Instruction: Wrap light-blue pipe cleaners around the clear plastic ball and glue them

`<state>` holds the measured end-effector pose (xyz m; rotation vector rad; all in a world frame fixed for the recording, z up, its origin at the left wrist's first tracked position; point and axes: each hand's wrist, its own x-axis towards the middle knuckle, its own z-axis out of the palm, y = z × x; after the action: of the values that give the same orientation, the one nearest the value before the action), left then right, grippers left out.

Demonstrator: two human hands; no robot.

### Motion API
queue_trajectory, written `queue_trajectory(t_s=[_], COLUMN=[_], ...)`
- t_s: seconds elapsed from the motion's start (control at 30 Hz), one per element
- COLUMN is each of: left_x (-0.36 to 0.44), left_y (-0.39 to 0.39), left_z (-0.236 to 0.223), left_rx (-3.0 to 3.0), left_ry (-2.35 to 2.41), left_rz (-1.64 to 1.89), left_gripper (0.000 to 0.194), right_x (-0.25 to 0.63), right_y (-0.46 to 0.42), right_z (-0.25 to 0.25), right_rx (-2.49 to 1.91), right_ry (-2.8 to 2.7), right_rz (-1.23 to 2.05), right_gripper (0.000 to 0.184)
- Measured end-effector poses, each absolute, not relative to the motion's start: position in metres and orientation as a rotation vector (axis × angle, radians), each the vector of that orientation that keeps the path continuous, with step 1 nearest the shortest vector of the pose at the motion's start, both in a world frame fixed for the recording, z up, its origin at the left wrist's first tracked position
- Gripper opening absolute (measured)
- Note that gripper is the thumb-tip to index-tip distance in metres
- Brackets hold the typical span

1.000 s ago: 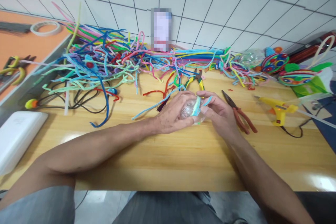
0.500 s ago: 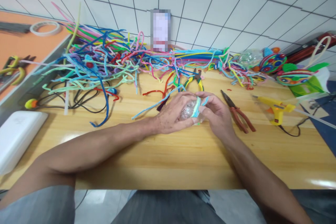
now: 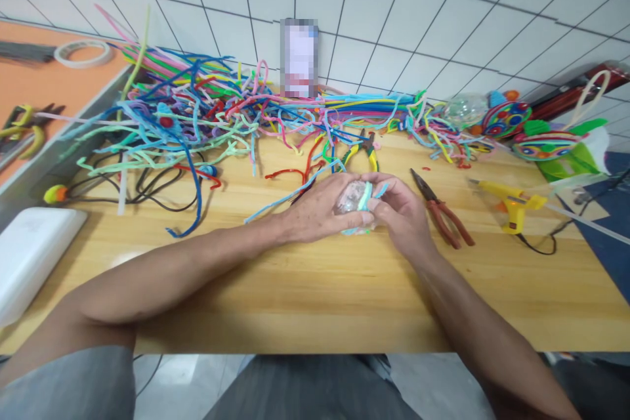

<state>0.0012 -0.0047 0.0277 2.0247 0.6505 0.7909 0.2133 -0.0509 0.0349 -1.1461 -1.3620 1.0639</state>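
Note:
A clear plastic ball (image 3: 350,198) sits between my hands above the table, with blue and pale green pipe cleaners (image 3: 365,197) lying across its right side. My left hand (image 3: 319,210) is wrapped round the ball from the left, its thumb along the near side. Thumb and fingers of my right hand (image 3: 401,213) pinch the blue pipe cleaner, whose short end (image 3: 380,191) sticks out past the fingertips. Part of the ball is hidden by both hands.
A tangle of pipe cleaners (image 3: 187,111) covers the back. Red-handled pliers (image 3: 443,213) and a yellow glue gun (image 3: 514,203) lie at right. Yellow-handled cutters (image 3: 361,154) lie beyond my hands. A white box (image 3: 37,262) stands at left, decorated balls (image 3: 506,119) at back right.
The ball has turned slightly in my hands, and the pipe cleaner band now sits a little further left. My left thumb now reaches onto the band. The view has shifted slightly.

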Motion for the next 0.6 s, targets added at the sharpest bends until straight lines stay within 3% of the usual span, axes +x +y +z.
queue_trajectory(t_s=[0.33, 0.6], left_x=[0.005, 0.004], left_y=[-0.006, -0.003], left_z=[0.018, 0.007], left_rx=[2.119, 2.190], left_ry=[0.583, 0.422], left_rz=[0.954, 1.064], left_gripper=[0.057, 0.066], right_x=[0.218, 0.218], right_y=[-0.048, -0.051], right_z=[0.029, 0.034], right_rx=[-1.105, -1.082], right_ry=[-1.357, -1.394], right_rz=[0.995, 1.027], right_gripper=[0.007, 0.013])
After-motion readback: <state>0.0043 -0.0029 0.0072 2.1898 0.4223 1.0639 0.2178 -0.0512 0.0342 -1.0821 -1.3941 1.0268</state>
